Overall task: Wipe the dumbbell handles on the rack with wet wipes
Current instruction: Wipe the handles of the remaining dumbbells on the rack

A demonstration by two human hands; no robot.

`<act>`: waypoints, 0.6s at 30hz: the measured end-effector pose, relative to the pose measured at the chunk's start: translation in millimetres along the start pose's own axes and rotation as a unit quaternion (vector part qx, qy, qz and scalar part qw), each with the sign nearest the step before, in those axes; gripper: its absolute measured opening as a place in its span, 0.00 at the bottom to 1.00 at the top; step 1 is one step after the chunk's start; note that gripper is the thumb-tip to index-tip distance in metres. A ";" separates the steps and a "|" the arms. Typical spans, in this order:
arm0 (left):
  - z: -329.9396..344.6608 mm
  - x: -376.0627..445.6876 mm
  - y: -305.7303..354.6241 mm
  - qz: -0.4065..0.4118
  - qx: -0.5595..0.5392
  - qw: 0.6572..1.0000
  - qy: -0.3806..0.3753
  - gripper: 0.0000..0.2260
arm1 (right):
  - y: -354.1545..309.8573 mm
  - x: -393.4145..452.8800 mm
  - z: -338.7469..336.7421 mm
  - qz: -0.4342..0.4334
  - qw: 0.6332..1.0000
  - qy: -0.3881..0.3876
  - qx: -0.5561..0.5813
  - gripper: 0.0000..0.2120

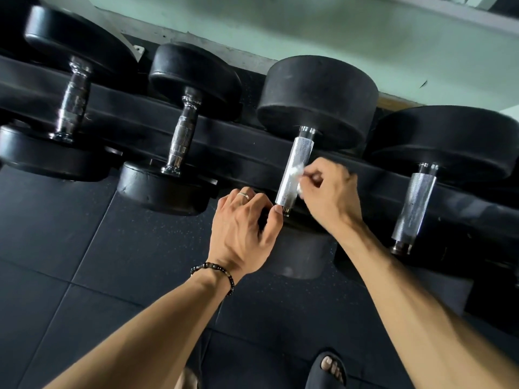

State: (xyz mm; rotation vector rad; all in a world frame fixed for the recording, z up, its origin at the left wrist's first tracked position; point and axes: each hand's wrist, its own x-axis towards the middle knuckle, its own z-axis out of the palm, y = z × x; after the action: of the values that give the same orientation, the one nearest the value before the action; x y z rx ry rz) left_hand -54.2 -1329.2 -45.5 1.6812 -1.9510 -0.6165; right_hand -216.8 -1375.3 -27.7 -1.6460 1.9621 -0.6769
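My right hand (331, 192) pinches a crumpled white wet wipe (298, 170) in its fingers, pressed to the right side of the knurled handle (292, 171) of the third dumbbell (317, 102) from the left on the rack (238, 141). My left hand (243, 231) has loose, spread fingers, grasping nothing; its thumb touches the handle's near end. Bead bracelet (216, 272) on left wrist, ring (243, 195) on one finger. Dark rubber floor (84, 248) below.

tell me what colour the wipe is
White, held by the right hand against the handle; wipe shows in the head view.
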 end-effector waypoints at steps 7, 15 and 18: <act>1.1 0.7 -0.2 0.002 0.003 1.000 0.005 0.18 | -4.7 40.0 7.1 0.076 0.982 0.170 0.004 0.06; 0.7 0.5 0.4 0.001 -0.002 1.000 0.004 0.18 | 0.8 17.0 2.3 0.078 0.995 0.055 0.000 0.03; 0.0 1.0 0.1 0.003 -0.003 1.000 0.002 0.18 | -5.7 38.4 2.5 0.120 0.987 0.103 0.021 0.06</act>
State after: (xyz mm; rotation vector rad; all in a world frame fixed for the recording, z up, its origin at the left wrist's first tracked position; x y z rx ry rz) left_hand -54.4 -1330.2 -45.3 1.6719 -1.9482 -0.6147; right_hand -216.9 -1414.2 -27.8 -1.3297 2.2283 -0.8145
